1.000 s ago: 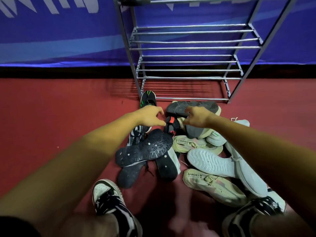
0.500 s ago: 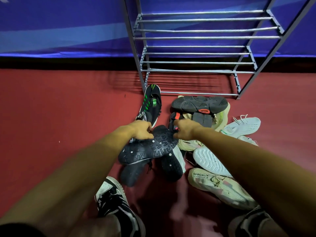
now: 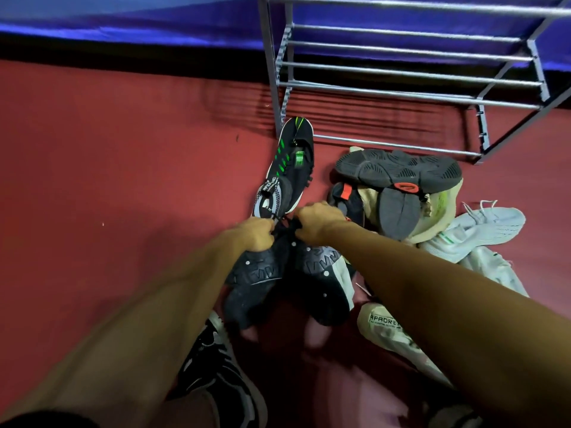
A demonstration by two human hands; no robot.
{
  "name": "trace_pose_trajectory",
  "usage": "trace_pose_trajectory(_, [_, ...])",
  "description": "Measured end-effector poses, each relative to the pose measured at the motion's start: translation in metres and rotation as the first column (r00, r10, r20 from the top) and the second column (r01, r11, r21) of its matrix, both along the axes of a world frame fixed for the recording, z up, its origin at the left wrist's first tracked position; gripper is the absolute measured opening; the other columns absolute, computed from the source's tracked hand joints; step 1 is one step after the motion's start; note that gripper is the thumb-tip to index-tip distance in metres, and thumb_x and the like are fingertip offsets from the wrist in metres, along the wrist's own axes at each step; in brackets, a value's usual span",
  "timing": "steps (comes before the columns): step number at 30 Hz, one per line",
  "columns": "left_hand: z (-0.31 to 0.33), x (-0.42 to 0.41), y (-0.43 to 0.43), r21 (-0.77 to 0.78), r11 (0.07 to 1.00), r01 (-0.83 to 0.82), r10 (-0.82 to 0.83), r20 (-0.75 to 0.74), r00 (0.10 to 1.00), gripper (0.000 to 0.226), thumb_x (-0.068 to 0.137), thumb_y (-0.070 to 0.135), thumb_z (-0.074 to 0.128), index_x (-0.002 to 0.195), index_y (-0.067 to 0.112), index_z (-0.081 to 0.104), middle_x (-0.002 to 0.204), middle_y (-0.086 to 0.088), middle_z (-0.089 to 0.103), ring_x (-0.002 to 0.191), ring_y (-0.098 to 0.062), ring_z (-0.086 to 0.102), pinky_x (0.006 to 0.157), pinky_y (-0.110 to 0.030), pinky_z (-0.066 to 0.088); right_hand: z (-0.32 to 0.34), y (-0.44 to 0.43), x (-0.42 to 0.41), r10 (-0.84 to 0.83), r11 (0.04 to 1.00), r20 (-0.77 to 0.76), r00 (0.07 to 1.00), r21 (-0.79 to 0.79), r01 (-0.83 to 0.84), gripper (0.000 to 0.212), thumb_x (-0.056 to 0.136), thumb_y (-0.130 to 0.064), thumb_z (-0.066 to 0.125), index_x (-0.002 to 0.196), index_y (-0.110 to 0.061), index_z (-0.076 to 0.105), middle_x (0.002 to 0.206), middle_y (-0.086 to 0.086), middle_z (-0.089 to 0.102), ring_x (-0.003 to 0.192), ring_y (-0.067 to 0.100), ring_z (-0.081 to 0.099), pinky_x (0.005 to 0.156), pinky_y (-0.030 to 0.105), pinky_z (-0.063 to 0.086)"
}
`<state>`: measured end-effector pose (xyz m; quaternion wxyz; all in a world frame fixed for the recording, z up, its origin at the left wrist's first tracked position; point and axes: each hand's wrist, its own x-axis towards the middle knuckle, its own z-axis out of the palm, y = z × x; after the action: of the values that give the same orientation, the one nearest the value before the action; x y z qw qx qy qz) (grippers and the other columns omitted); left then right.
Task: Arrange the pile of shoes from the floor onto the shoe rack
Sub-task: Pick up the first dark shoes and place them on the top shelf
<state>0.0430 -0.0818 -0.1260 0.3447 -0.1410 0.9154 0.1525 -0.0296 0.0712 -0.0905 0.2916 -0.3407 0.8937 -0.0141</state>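
The pile of shoes is on the red floor (image 3: pixel 123 180) in front of the shoe rack (image 3: pixel 401 72), whose visible bars carry nothing. From my feed, two of the shoes are being handled. The left black shoe (image 3: pixel 256 273) and the right black shoe (image 3: pixel 324 279) sit side by side, studded soles up and blurred.

I see only the backs of the hands. The left hand (image 3: pixel 255 234) is curled tight at the top end of the left black shoe, and the right hand (image 3: pixel 315 223) is curled the same way on the right black shoe. Black laces bunch between the knuckles. The fingers are tucked under, so I cannot tell whether they pinch lace or shoe.

Just beyond the hands, a black shoe with green stripes (image 3: pixel 293 159) points at the rack's leg. To the right lies a dark-soled shoe (image 3: pixel 398 171), sole up on a beige one, with a white knit sneaker (image 3: pixel 482 227) beside it. My right forearm half covers a cream lettered shoe (image 3: pixel 383 325). A black-and-white sneaker (image 3: pixel 213 366) is on a foot below, and the rack's upper tiers are cut off.
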Motion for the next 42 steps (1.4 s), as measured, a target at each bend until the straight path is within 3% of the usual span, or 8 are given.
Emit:
trace_pose_trajectory(9, [-0.023, -0.008, 0.001, 0.063, 0.978, -0.201, 0.203, -0.035, 0.978, 0.025, 0.092, 0.022, 0.059, 0.113, 0.009, 0.064, 0.115, -0.013, 0.066, 0.106, -0.031, 0.061, 0.094, -0.038, 0.05, -0.011, -0.001, -0.011, -0.096, 0.995, 0.039, 0.995, -0.006, 0.096, 0.046, 0.091, -0.048, 0.056, 0.128, -0.023, 0.064, 0.123, 0.009, 0.065, 0.118, 0.032, 0.056, 0.091, 0.038, 0.047])
trace_pose_trajectory(18, [-0.006, -0.007, 0.006, 0.1, 0.986, -0.135, 0.137, -0.018, 0.99, 0.002, 0.093, 0.017, 0.057, 0.094, 0.018, 0.055, 0.096, -0.005, 0.053, 0.086, -0.021, 0.048, 0.08, -0.034, 0.045, 0.011, 0.015, -0.007, -0.093, 0.995, 0.045, 0.995, -0.023, 0.094, 0.042, 0.092, -0.045, 0.056, 0.126, -0.021, 0.064, 0.127, 0.01, 0.064, 0.119, 0.033, 0.058, 0.092, 0.038, 0.048])
trace_pose_trajectory(25, [0.042, -0.002, 0.015, 0.03, 0.99, -0.138, 0.141, -0.156, 0.978, 0.017, 0.091, 0.024, 0.063, 0.096, 0.014, 0.05, 0.093, -0.006, 0.058, 0.085, -0.026, 0.054, 0.069, -0.03, 0.04, 0.043, 0.054, -0.002, -0.111, 0.994, 0.052, 0.992, -0.003, 0.111, 0.036, 0.092, -0.039, 0.056, 0.12, -0.018, 0.065, 0.122, 0.012, 0.066, 0.113, 0.034, 0.062, 0.09, 0.039, 0.051])
trace_pose_trajectory(29, [0.083, -0.006, 0.022, 0.039, 0.989, -0.139, 0.145, -0.264, 0.954, 0.019, 0.088, 0.026, 0.065, 0.097, 0.016, 0.051, 0.094, -0.007, 0.062, 0.093, -0.031, 0.061, 0.08, -0.036, 0.048, 0.068, 0.075, -0.001, -0.136, 0.99, 0.05, 0.989, -0.039, 0.138, 0.035, 0.092, -0.038, 0.056, 0.119, -0.018, 0.066, 0.121, 0.013, 0.066, 0.114, 0.035, 0.06, 0.091, 0.039, 0.052])
trace_pose_trajectory(34, [0.145, -0.028, 0.046, 0.181, 0.981, -0.074, 0.144, -0.413, 0.899, 0.015, 0.085, 0.024, 0.068, 0.093, 0.023, 0.056, 0.079, 0.0, 0.063, 0.07, -0.023, 0.057, 0.068, -0.032, 0.049, 0.106, 0.095, -0.002, -0.22, 0.96, 0.061, 0.974, -0.166, 0.227, 0.037, 0.088, -0.043, 0.061, 0.118, -0.021, 0.065, 0.115, 0.009, 0.069, 0.107, 0.032, 0.064, 0.092, 0.041, 0.054])
trace_pose_trajectory(37, [0.185, -0.046, 0.064, 0.311, 0.949, -0.05, 0.205, -0.49, 0.847, 0.021, 0.082, 0.022, 0.075, 0.087, 0.023, 0.054, 0.067, 0.002, 0.059, 0.059, -0.019, 0.05, 0.056, -0.026, 0.041, 0.129, 0.11, -0.008, -0.272, 0.921, 0.063, 0.96, -0.271, 0.279, 0.042, 0.09, -0.043, 0.065, 0.127, -0.023, 0.063, 0.127, 0.007, 0.068, 0.115, 0.03, 0.062, 0.095, 0.033, 0.05])
trace_pose_trajectory(39, [0.209, -0.057, 0.079, 0.378, 0.925, -0.045, 0.257, -0.532, 0.807, 0.026, 0.082, 0.02, 0.076, 0.086, 0.02, 0.051, 0.066, -0.001, 0.059, 0.061, -0.02, 0.051, 0.059, -0.027, 0.041, 0.147, 0.123, -0.012, -0.299, 0.885, 0.104, 0.949, -0.343, 0.316, 0.052, 0.09, -0.046, 0.069, 0.134, -0.021, 0.061, 0.131, 0.005, 0.066, 0.12, 0.027, 0.061, 0.096, 0.031, 0.046])
trace_pose_trajectory(42, [0.242, -0.07, 0.103, 0.488, 0.871, -0.058, 0.374, -0.582, 0.722, 0.03, 0.083, 0.018, 0.074, 0.086, 0.016, 0.044, 0.073, -0.01, 0.056, 0.067, -0.023, 0.05, 0.066, -0.036, 0.044, 0.169, 0.139, -0.014, -0.311, 0.813, 0.2, 0.929, -0.45, 0.369, 0.056, 0.085, -0.046, 0.077, 0.132, -0.02, 0.061, 0.119, 0.002, 0.071, 0.103, 0.018, 0.068, 0.092, 0.03, 0.052])
